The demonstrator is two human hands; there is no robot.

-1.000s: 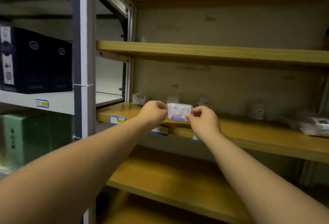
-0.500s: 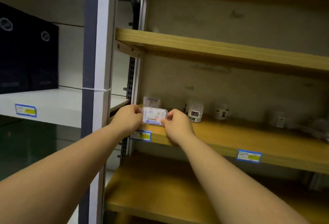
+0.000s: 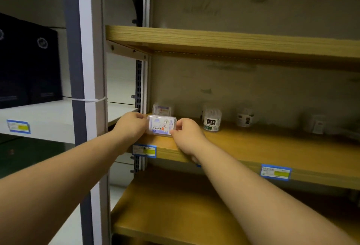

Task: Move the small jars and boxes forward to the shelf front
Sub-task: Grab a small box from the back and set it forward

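A small clear plastic box (image 3: 161,126) with a white and purple label stands near the left front of the wooden middle shelf (image 3: 253,153). My left hand (image 3: 131,125) grips its left end and my right hand (image 3: 187,133) grips its right end. A second clear box (image 3: 162,109) stands behind it by the back wall. Further right along the back stand a dental floss jar (image 3: 212,120), a smaller jar (image 3: 245,117) and a blurred small box (image 3: 317,125).
A grey metal upright (image 3: 85,89) stands left of the wooden shelves. Dark boxes (image 3: 29,65) sit on the white shelf at the left. Blue price tags (image 3: 145,150) hang on the wooden shelf's front edge. Another wooden shelf (image 3: 233,40) lies above, one below.
Both hands have carried the clear box leftward along the shelf to its left end. The view has shifted, and the jars at the back now show to the right.
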